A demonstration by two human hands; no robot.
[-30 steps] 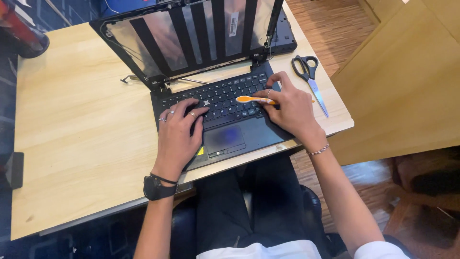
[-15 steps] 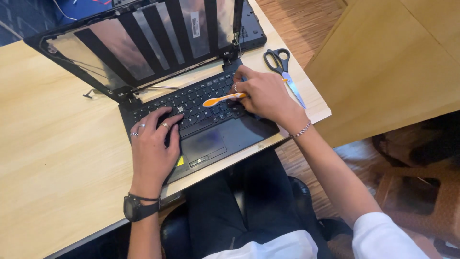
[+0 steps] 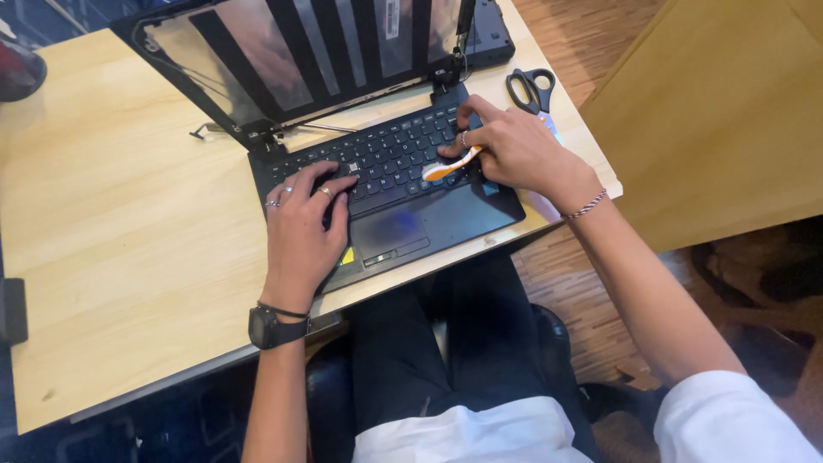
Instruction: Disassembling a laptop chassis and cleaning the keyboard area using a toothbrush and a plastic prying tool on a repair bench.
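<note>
A black laptop (image 3: 403,206) lies open on the pale wooden worktop (image 3: 129,249), and everything else is placed from it. At the laptop's left half, the left hand (image 3: 300,231) rests palm down, fingers spread flat over the left keys and the palm rest; its grip is open and holds nothing. A black wristwatch (image 3: 273,326) sits on that wrist, nearer the worktop's front edge. Behind the keys, the laptop's screen panel (image 3: 317,51) leans back, bezel stripped, with dark strips across its shiny back. At the laptop's right half, the right hand (image 3: 514,150) has its grip closed around an orange and white brush (image 3: 450,165), whose tip touches the keyboard. Just right of the laptop, black-handled scissors (image 3: 531,90) lie on the worktop.
</note>
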